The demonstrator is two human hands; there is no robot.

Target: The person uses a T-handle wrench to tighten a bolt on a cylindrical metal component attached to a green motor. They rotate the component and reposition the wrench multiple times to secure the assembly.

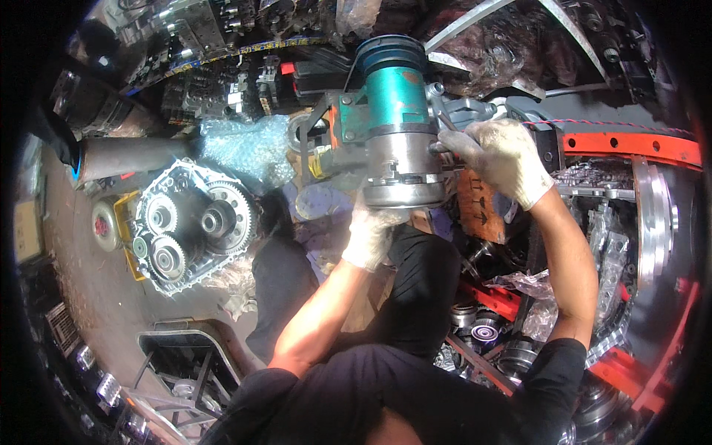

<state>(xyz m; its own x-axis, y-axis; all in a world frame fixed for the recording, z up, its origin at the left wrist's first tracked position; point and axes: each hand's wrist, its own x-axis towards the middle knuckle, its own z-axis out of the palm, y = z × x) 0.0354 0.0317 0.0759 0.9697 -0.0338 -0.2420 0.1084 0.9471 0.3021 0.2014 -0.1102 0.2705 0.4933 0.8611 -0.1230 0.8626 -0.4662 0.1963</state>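
Both hands wear knitted work gloves of a pale, off-white cotton, soiled grey in patches. The left glove, near the picture's centre, ends in a loose ribbed cuff at the wrist. The right glove, toward two o'clock, has a cuff of the same kind. The forearms are bare. A black short-sleeved shirt fills six o'clock, with dark trousers above it.

Open gear housing on the floor, bubble wrap beside it, orange rail opposite.
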